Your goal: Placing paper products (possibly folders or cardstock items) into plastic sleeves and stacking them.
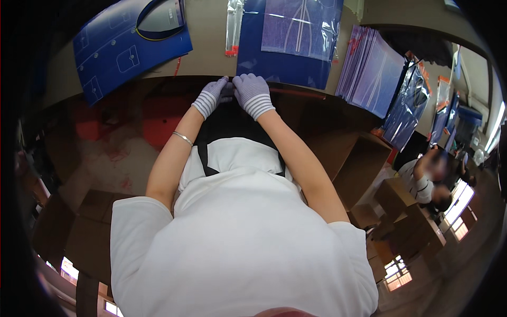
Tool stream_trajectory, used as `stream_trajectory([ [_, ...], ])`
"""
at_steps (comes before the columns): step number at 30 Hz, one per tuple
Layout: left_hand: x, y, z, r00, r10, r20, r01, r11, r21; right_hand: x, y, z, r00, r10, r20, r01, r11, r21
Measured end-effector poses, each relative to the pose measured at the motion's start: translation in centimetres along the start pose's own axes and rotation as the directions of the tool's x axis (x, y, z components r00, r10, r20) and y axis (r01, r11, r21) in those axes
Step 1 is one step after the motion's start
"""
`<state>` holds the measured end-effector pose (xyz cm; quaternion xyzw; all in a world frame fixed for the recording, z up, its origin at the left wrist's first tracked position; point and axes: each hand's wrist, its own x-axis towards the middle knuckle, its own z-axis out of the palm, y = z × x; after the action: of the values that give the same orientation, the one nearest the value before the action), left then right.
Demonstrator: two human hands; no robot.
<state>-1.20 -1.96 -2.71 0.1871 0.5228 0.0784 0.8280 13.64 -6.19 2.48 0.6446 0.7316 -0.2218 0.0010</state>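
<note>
Both my hands wear lilac knit gloves with white-striped cuffs and meet at the table's front edge. My left hand has its fingers curled in toward the other hand. Beside it, my right hand is closed too, knuckles up, close to the lower left corner of a blue sheet. Whatever the fingers hold, if anything, is hidden beneath them. On the blue sheet lies a paler purple printed sheet with white line drawing. A clear plastic bag with a red-orange strip lies just left of it.
Blue printed folders lie at the table's left. A fanned stack of purple sheets and plastic-wrapped blue packs sit on the right. Below the table stand a red stool and cardboard boxes. Another person is at far right.
</note>
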Motion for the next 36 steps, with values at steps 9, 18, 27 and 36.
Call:
stream_trajectory([
  [9, 0.1, 0.4, 0.3, 0.993, 0.041, -0.108, -0.064, 0.974, -0.215, -6.3, 2.7, -4.4, 0.956, 0.248, -0.154, -0.162, 0.888, 0.43],
  [18, 0.6, 0.0, 1.1, 0.967, -0.199, 0.158, 0.203, 0.979, -0.004, -45.7, 18.6, 0.3, 0.085, 0.986, -0.145, -0.818, 0.152, 0.555],
  [27, 1.0, 4.0, 2.8, 0.809, 0.289, 0.511, 0.08, 0.808, -0.584, -8.5, 6.6, -0.6, 0.923, 0.374, 0.088, -0.174, 0.202, 0.964],
  [36, -1.5, 9.0, -1.6, 0.889, 0.408, 0.209, -0.226, 0.787, -0.574, -6.0, 19.2, -1.9, 0.559, 0.816, -0.145, -0.416, 0.427, 0.803],
])
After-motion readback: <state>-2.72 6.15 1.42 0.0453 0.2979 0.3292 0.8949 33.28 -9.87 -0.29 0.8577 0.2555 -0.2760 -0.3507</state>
